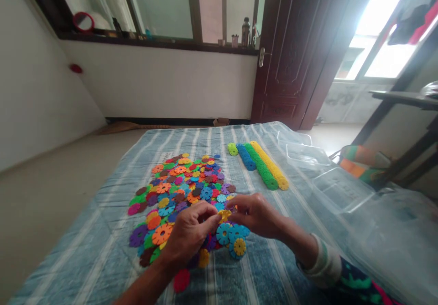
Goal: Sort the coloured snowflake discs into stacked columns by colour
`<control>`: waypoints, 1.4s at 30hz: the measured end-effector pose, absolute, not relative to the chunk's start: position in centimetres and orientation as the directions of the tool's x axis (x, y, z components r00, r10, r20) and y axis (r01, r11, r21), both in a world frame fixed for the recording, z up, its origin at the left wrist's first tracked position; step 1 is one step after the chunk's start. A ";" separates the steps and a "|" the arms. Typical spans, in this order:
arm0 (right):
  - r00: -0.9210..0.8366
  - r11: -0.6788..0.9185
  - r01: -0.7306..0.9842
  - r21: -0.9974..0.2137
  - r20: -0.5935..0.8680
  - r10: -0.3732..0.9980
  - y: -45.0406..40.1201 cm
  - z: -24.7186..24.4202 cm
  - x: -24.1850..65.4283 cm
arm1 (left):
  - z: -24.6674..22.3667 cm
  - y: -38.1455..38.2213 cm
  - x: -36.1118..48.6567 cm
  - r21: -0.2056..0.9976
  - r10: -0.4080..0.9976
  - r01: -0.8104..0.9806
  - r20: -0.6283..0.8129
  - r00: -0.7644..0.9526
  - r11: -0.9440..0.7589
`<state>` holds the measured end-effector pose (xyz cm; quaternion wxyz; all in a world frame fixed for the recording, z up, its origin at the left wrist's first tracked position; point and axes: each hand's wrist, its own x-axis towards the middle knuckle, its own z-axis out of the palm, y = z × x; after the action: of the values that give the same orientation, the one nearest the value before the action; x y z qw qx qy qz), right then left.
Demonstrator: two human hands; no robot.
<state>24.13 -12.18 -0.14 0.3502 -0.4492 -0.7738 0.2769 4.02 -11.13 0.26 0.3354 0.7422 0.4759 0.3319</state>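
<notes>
Between my two hands is a yellow notched plastic disc (pixel 225 215), above the edge of a heap of colourful discs (pixel 179 195). My left hand (pixel 193 227) pinches its left side with thumb and forefinger. From the right, the fingertips of my right hand (pixel 255 213) close on its other side. Whether it is one disc or several joined is too small to tell. Just below the hands lie light blue discs (pixel 224 233), with a small yellow disc (pixel 240 247) on top of one. A red disc (pixel 181 281) lies nearer to me.
Overlapping rows of yellow (pixel 270 164), green (pixel 262 167) and blue discs (pixel 246 157) lie at the back right, beside lime discs (pixel 232 149). Clear plastic boxes (pixel 342 189) stand along the right edge of the striped cloth (pixel 102 213). A dark door (pixel 290 49) is beyond.
</notes>
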 end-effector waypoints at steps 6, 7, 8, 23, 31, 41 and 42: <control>-0.426 0.501 0.563 -0.657 0.289 0.858 -11.8 0.0 24.2 | -0.7 -11.0 4.3 0.772 0.877 0.461 0.251 0.410 -0.437; -0.430 0.499 0.592 -0.633 0.276 0.860 -11.6 0.4 24.8 | -0.7 -10.9 4.3 0.761 0.868 0.458 0.274 0.414 -0.459; -0.419 0.485 0.636 -0.600 0.258 0.870 -11.3 0.9 25.6 | -0.7 -10.8 4.3 0.747 0.862 0.461 0.299 0.410 -0.479; 0.108 -0.113 0.991 -0.076 -0.068 0.992 -8.0 1.5 38.0 | -1.5 -10.1 3.7 0.562 0.794 0.561 0.432 0.428 -0.608; 0.131 -0.134 0.987 -0.092 -0.043 0.990 -7.2 -0.2 38.7 | -2.1 -10.0 3.5 0.480 0.744 0.572 0.498 0.446 -0.665; 0.181 -0.183 0.983 -0.017 -0.062 0.982 -7.6 -1.0 37.9 | -2.1 -9.6 2.9 0.421 0.693 0.570 0.573 0.436 -0.706; 0.181 -0.182 0.983 -0.013 -0.062 0.982 -7.6 -1.1 37.8 | -2.0 -9.5 2.7 0.415 0.692 0.575 0.583 0.426 -0.705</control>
<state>37.82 -7.57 -1.09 -0.0147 -0.7684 -0.6392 0.0278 2.73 -9.45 -2.00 0.0763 0.8410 0.3767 0.3809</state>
